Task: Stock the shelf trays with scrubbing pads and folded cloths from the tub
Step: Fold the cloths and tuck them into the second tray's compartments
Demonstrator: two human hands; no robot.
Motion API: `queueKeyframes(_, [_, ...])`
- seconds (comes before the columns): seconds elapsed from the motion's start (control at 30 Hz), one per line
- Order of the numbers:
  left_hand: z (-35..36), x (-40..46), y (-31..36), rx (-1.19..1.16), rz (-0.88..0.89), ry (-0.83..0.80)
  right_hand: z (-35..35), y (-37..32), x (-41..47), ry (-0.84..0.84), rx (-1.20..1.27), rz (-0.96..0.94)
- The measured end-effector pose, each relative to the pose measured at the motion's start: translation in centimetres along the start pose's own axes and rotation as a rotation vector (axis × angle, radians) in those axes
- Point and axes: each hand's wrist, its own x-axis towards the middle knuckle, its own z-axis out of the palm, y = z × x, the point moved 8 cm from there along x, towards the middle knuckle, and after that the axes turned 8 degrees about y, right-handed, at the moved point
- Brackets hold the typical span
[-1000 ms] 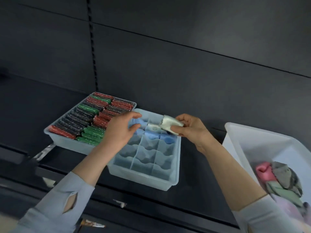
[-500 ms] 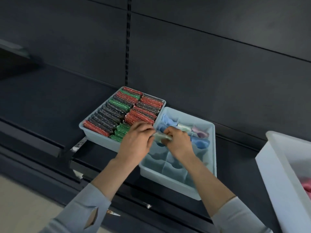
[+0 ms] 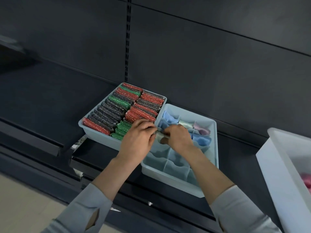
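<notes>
Both hands have closed together since a second ago: left hand (image 3: 139,138) and right hand (image 3: 178,137) pinch the pale cloth (image 3: 159,135), long axis crosswise, above the divided tray (image 3: 216,148)'s left-middle cell.

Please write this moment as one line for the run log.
both hands pinch pale cloth | over divided tray | pad tray full | tub at right

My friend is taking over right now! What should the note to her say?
Left hand and right hand: together pinching a pale cloth over the divided tray.
Pads fill the pad tray.
Done: blue, pale and pink cloths sit in the divided tray's back cells.
Left: tuck this cloth in, fill the front cells from the tub on the right.
</notes>
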Motion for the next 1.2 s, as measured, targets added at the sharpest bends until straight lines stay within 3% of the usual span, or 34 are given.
queueKeyframes(0.1, [0.0,0.2,0.2,0.022,0.002,-0.013,-2.8,1.6,-1.6,0.02,0.243,0.018])
queueKeyframes(0.3, [0.4,1.6,4.2,0.13,-0.012,-0.029,-12.3,10.6,-8.0,0.326,0.22,0.154])
queueKeyframes(0.57, [5.3,4.0,22.1,-0.241,0.148,-0.143,-19.8,26.2,-20.8,0.32,0.086,0.448])
queueKeyframes(0.63, [6.5,3.9,26.9,-0.296,0.224,-0.175,-20.3,30.0,-23.6,0.232,0.012,0.507])
queueKeyframes(0.7, [7.6,3.7,31.3,-0.34,0.292,-0.204,-19.5,32.8,-25.7,0.04,-0.122,0.506])
queueKeyframes(0.83, [10.2,3.1,38.4,-0.403,0.406,-0.313,-15.3,35.3,-28.9,-0.379,-0.133,0.465])
queueKeyframes(0.93, [12.1,2.5,42.1,-0.4,0.463,-0.394,-12.9,36.3,-29.6,-0.466,-0.159,0.429])
queueKeyframes(1.07, [13.7,1.8,44.2,-0.381,0.465,-0.478,-14.4,37.3,-29.3,-0.359,-0.172,0.42])
queueKeyframes(1.13, [14.2,1.7,44.7,-0.408,0.448,-0.505,-17.1,38.0,-28.8,-0.171,-0.125,0.378])
queueKeyframes(1.2, [14.5,1.6,45.3,-0.542,0.397,-0.572,-20.8,38.2,-28.6,0.087,0.07,0.346])
